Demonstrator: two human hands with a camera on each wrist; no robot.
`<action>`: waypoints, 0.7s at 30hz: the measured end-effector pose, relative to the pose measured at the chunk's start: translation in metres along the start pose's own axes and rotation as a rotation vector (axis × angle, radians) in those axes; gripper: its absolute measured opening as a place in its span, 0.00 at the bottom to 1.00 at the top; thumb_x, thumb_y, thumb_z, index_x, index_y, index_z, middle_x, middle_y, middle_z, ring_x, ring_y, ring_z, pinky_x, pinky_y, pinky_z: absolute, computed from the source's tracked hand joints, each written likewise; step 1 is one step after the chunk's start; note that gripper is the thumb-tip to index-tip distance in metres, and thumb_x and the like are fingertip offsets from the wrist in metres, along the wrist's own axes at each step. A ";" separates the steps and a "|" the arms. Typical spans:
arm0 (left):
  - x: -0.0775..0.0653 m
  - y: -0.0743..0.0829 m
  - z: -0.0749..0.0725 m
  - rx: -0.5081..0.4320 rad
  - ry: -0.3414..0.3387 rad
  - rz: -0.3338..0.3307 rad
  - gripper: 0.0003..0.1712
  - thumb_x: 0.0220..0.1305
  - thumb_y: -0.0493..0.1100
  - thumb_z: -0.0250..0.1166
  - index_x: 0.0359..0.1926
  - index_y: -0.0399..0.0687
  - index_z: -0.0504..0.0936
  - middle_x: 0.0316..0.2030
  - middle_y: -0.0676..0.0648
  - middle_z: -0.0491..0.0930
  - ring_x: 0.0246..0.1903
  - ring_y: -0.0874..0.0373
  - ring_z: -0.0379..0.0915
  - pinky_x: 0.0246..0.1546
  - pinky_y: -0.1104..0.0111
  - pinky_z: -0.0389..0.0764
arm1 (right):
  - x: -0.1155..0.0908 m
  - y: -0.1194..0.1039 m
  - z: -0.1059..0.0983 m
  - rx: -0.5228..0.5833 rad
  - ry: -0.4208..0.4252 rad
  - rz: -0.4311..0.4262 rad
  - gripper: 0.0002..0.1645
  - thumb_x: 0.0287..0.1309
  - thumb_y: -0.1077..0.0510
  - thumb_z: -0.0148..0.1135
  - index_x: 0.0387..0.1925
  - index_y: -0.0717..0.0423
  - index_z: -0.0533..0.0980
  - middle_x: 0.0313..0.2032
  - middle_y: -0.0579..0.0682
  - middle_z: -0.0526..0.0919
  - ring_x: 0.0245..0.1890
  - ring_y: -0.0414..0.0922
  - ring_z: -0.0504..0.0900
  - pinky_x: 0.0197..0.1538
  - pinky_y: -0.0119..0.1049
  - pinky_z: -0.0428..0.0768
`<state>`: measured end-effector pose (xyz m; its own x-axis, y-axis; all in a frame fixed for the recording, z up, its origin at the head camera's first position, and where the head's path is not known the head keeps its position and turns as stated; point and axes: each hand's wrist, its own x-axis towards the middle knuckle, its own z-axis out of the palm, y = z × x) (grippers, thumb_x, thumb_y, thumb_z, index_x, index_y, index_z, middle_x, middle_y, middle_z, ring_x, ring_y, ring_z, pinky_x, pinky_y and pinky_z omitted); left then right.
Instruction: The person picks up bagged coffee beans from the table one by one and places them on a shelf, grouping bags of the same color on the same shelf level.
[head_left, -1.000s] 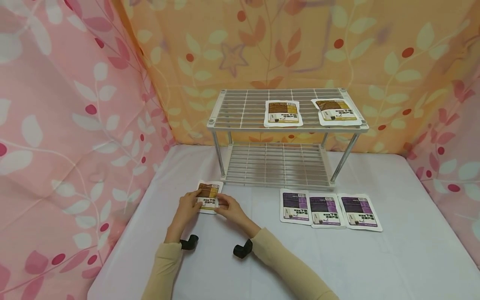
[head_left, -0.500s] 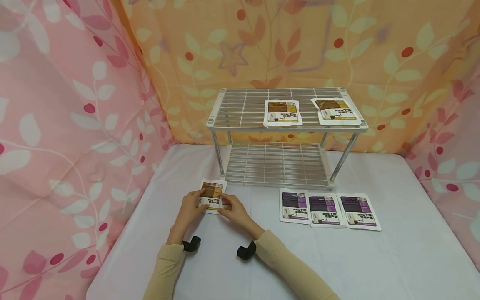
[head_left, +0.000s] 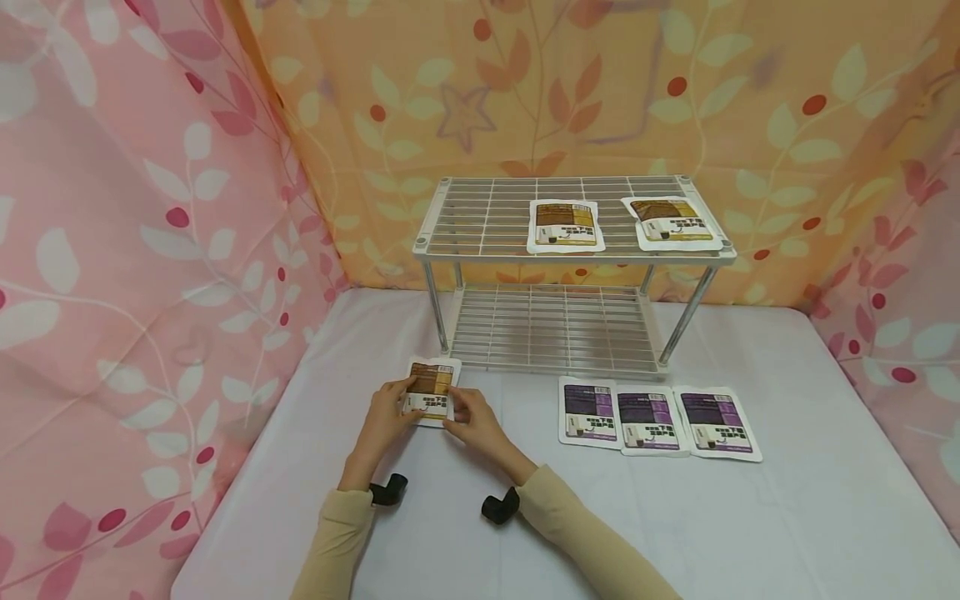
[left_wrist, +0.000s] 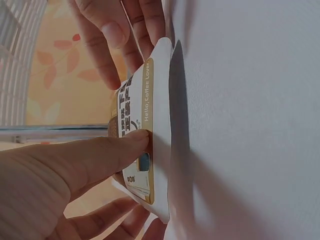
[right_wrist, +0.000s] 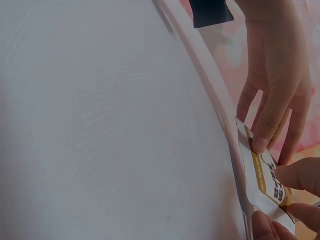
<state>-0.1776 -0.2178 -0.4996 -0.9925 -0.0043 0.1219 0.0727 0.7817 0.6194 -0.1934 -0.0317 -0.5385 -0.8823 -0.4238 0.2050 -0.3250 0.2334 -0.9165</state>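
Observation:
Both hands are at a flat white coffee packet (head_left: 433,381) with a brown and yellow label, low over the white table left of the wire rack. My left hand (head_left: 386,421) holds its left side, the thumb on the printed front and the other fingers around the edge. At the right side, my right hand (head_left: 477,423) pinches the edge between thumb and fingers. In the left wrist view the packet (left_wrist: 160,130) shows "Hello, Coffee Lover." along its near edge, with a shadow on the cloth beside it. The right wrist view shows the packet (right_wrist: 254,182) between both hands.
A two-tier white wire rack (head_left: 570,260) stands behind. Its top tier carries two brown-labelled packets, the middle packet (head_left: 564,227) and the right packet (head_left: 673,225). Three purple-labelled packets (head_left: 649,421) lie in a row on the table (head_left: 600,533) right of the hands. Patterned curtains (head_left: 300,150) surround the table.
Both hands and the coffee packet between them have shifted a little to the right. The rack and the other packets stay where they were.

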 end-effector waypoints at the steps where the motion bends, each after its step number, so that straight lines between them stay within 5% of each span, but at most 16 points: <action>1: 0.000 0.000 0.001 -0.001 0.001 0.004 0.37 0.48 0.36 0.72 0.61 0.39 0.70 0.56 0.30 0.69 0.52 0.35 0.66 0.51 0.47 0.70 | -0.001 0.000 -0.001 -0.004 0.003 -0.001 0.37 0.50 0.67 0.65 0.62 0.67 0.63 0.52 0.66 0.68 0.45 0.54 0.76 0.46 0.35 0.80; 21: -0.006 0.021 0.008 -0.053 0.023 0.057 0.41 0.45 0.33 0.72 0.63 0.41 0.68 0.57 0.33 0.68 0.56 0.36 0.61 0.56 0.47 0.66 | -0.010 -0.004 -0.019 -0.138 0.056 -0.068 0.41 0.47 0.68 0.66 0.64 0.65 0.62 0.54 0.66 0.65 0.43 0.52 0.76 0.42 0.33 0.80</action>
<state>-0.1714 -0.1962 -0.4938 -0.9842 0.0243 0.1753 0.1345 0.7470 0.6510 -0.1897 -0.0120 -0.5303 -0.8729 -0.3941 0.2875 -0.4250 0.3250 -0.8448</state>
